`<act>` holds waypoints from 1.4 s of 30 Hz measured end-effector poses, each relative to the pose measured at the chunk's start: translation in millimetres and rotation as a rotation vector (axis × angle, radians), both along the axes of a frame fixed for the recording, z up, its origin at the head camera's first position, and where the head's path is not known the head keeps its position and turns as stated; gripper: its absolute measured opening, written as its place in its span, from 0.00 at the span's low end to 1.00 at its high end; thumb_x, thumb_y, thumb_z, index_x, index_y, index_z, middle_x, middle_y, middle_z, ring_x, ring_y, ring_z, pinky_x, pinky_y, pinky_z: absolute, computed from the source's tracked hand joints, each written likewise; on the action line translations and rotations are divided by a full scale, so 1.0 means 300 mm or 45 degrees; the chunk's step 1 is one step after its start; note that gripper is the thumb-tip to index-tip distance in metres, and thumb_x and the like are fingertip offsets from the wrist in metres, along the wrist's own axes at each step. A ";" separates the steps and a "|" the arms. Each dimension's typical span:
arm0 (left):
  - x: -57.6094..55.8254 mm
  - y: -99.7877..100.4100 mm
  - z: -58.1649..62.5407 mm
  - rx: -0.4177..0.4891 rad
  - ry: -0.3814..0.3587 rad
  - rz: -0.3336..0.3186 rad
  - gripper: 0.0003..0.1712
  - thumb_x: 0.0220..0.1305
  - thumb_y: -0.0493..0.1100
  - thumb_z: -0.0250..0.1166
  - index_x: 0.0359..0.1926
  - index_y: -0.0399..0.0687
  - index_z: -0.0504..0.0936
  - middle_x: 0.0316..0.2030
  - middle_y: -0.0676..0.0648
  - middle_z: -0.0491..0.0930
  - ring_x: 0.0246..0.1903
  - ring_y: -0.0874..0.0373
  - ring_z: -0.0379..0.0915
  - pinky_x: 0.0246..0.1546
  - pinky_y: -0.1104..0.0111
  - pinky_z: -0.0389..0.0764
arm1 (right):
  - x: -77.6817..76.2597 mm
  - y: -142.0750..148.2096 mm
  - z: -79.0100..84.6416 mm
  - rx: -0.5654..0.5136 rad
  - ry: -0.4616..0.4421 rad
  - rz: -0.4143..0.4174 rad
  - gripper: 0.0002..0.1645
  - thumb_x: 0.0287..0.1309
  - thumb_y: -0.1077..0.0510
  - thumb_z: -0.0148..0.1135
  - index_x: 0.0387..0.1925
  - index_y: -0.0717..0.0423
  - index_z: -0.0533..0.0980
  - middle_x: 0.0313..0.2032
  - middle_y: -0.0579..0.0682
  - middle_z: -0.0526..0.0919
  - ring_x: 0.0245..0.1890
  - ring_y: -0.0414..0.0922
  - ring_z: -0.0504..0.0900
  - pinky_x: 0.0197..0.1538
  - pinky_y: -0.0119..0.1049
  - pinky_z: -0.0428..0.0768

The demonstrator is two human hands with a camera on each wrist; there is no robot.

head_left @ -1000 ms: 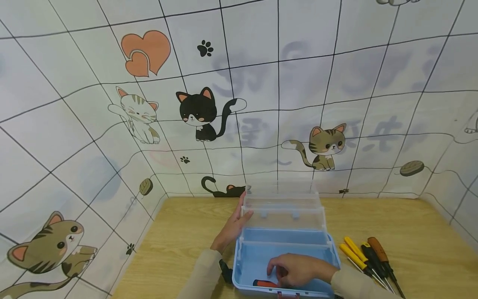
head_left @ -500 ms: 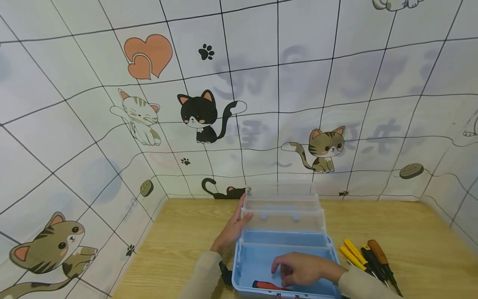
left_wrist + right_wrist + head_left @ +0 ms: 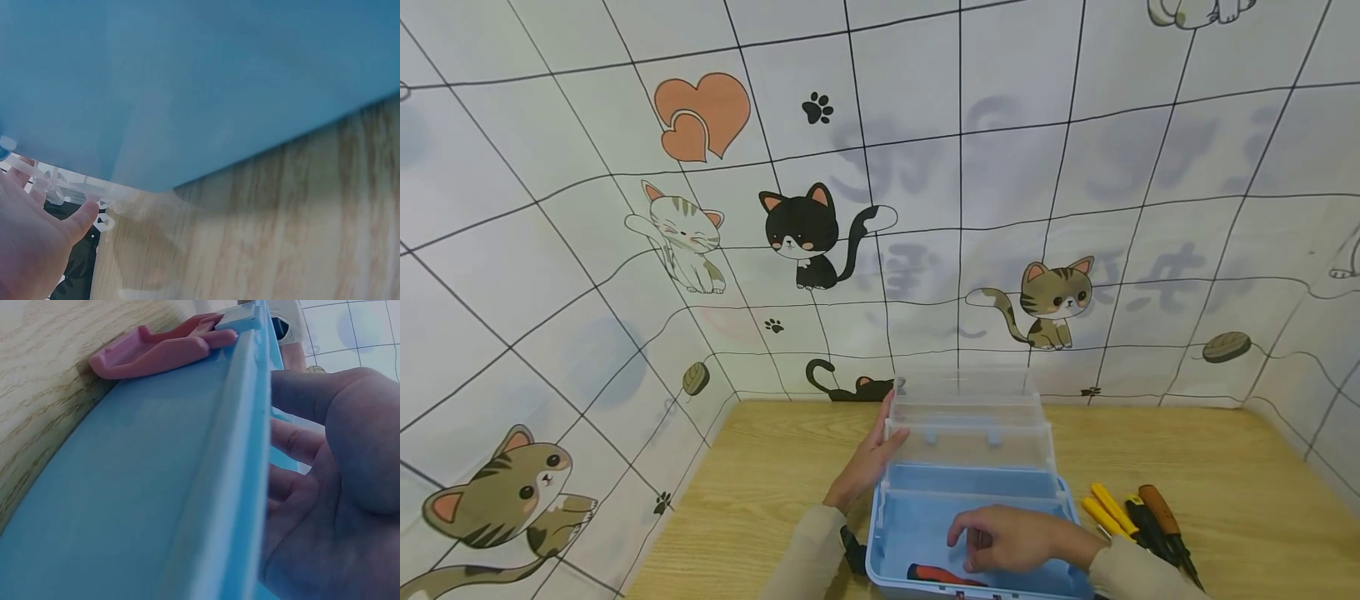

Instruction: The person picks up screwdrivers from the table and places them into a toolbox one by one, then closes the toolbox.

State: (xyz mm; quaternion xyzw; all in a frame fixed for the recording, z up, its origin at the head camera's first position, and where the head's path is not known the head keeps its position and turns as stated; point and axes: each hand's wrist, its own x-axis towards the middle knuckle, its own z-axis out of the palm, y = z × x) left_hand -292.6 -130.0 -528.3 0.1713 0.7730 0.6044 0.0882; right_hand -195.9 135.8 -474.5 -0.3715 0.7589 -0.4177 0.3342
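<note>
A light blue toolbox point(image 3: 902, 517) stands on the table with its translucent lid point(image 3: 970, 446) raised at the back. My left hand point(image 3: 867, 458) holds the lid's left edge, thumb in front and the other fingers behind; the left wrist view shows this hand point(image 3: 34, 244) at the clear plastic. Inside the box lies a screwdriver with a red-and-black handle point(image 3: 936, 573) along the front wall, its far end hidden. My right hand point(image 3: 1011, 537) hovers in the box just above it, fingers loosely bent and holding nothing. The right wrist view has this hand point(image 3: 325, 481) behind the front wall.
Several screwdrivers with yellow, black and brown handles point(image 3: 1161, 510) lie side by side on the wooden table point(image 3: 775, 475), right of the box. A pink latch point(image 3: 153, 353) hangs open on the box's front. A cat-printed cloth wall point(image 3: 925, 167) closes off the back.
My right hand has lifted slightly and shifted right, away from the red-and-black screwdriver, which stays at the front wall. My left hand keeps its hold on the lid.
</note>
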 end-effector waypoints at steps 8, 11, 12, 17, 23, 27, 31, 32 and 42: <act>0.003 0.000 0.005 0.007 0.008 -0.011 0.41 0.73 0.63 0.51 0.77 0.81 0.37 0.79 0.51 0.38 0.76 0.39 0.39 0.66 0.31 0.50 | 0.006 0.014 0.022 -0.038 -0.016 0.008 0.13 0.67 0.59 0.58 0.52 0.56 0.76 0.34 0.39 0.82 0.33 0.32 0.79 0.40 0.28 0.78; 0.004 0.000 0.003 0.016 0.012 -0.022 0.41 0.74 0.61 0.51 0.77 0.80 0.37 0.79 0.50 0.37 0.76 0.39 0.39 0.67 0.33 0.51 | 0.010 0.025 0.038 -0.054 -0.008 0.005 0.13 0.68 0.59 0.58 0.52 0.56 0.76 0.35 0.40 0.82 0.35 0.32 0.79 0.42 0.28 0.78; 0.004 0.000 0.002 0.019 0.012 -0.026 0.41 0.75 0.60 0.51 0.77 0.81 0.37 0.79 0.50 0.37 0.76 0.39 0.39 0.67 0.33 0.52 | 0.012 0.028 0.044 -0.057 -0.009 0.000 0.13 0.68 0.59 0.58 0.52 0.57 0.76 0.35 0.40 0.82 0.35 0.32 0.78 0.42 0.28 0.78; 0.009 0.001 -0.003 0.031 0.006 -0.026 0.40 0.75 0.60 0.51 0.76 0.83 0.37 0.79 0.50 0.37 0.76 0.39 0.40 0.67 0.35 0.55 | 0.018 0.041 0.063 -0.068 -0.037 -0.028 0.13 0.68 0.60 0.57 0.52 0.57 0.77 0.36 0.42 0.82 0.36 0.33 0.78 0.43 0.29 0.78; 0.012 0.001 0.000 0.029 -0.011 -0.020 0.42 0.73 0.63 0.52 0.77 0.81 0.37 0.79 0.51 0.37 0.76 0.39 0.39 0.67 0.34 0.54 | 0.016 0.043 0.064 -0.076 -0.066 -0.024 0.13 0.69 0.60 0.57 0.52 0.57 0.77 0.36 0.41 0.82 0.36 0.34 0.79 0.42 0.29 0.78; 0.010 0.000 0.005 0.024 -0.018 -0.017 0.40 0.73 0.63 0.51 0.76 0.85 0.38 0.79 0.51 0.38 0.75 0.38 0.42 0.65 0.34 0.58 | 0.017 0.044 0.070 -0.072 -0.069 -0.033 0.13 0.68 0.60 0.58 0.52 0.56 0.77 0.35 0.42 0.82 0.36 0.34 0.79 0.41 0.29 0.78; 0.006 -0.003 0.007 0.014 -0.017 -0.013 0.39 0.73 0.64 0.51 0.75 0.88 0.38 0.79 0.52 0.38 0.75 0.39 0.41 0.66 0.35 0.56 | 0.018 0.050 0.080 -0.079 -0.054 -0.040 0.13 0.67 0.59 0.59 0.52 0.56 0.77 0.36 0.42 0.81 0.36 0.35 0.79 0.41 0.30 0.79; 0.004 -0.004 0.005 0.013 -0.019 -0.014 0.39 0.73 0.64 0.51 0.75 0.89 0.38 0.79 0.52 0.38 0.76 0.39 0.41 0.67 0.35 0.55 | 0.018 0.053 0.082 -0.084 -0.051 -0.042 0.13 0.67 0.59 0.59 0.52 0.56 0.77 0.36 0.43 0.81 0.36 0.35 0.79 0.42 0.30 0.79; 0.003 -0.004 0.000 0.023 -0.038 -0.021 0.42 0.72 0.65 0.52 0.77 0.82 0.37 0.79 0.50 0.39 0.75 0.37 0.43 0.66 0.35 0.58 | 0.018 0.104 0.109 -0.202 -0.048 -0.053 0.14 0.70 0.60 0.56 0.54 0.61 0.75 0.38 0.47 0.81 0.38 0.36 0.79 0.41 0.32 0.81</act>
